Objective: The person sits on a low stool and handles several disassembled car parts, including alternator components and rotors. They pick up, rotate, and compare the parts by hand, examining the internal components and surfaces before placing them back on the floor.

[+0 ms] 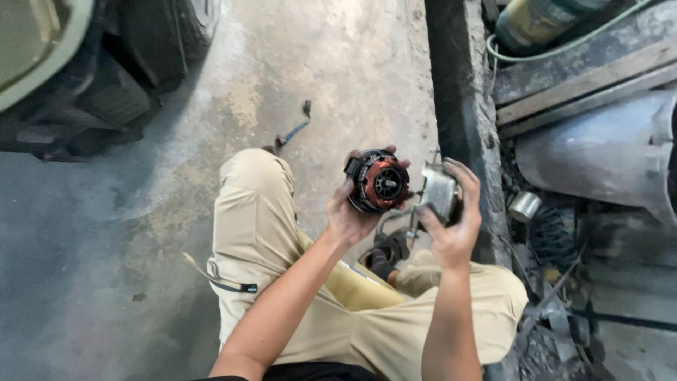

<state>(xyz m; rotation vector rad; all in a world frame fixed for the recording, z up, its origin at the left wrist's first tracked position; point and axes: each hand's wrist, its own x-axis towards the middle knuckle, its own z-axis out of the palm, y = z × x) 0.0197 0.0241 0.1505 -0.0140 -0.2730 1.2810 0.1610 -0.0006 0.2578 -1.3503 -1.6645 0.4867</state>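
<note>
Head view looks straight down on a person crouched on a stained concrete floor (338, 77), knees in tan trousers (254, 233). The left hand (350, 215) holds up a round motor part (379, 181), black at the rim with copper-red windings around a dark hub, its open face turned toward the camera. The fingers of that hand wrap around the back and far edge, closed firmly on it. The right hand (455, 226) grips a boxy grey metal housing (438, 192), fingers curled over its top and thumb at the near side; a thin wire or bracket sticks up from it. The two pieces sit just beside each other at chest height, nearly touching, and I cannot tell whether a lead joins them.

Standing here, my worry is a slip: both pieces are held in the air above bare concrete, and a fall could dent the windings or crack the housing. If a wire does link them, pulling the hands apart might strain it. A dark vehicle body (84, 77) sits to the left. To the right a raised kerb (462, 92) borders cluttered scrap, a small tin can (524, 206) and a green hose (564, 48), so a dropped small part could vanish in there.
</note>
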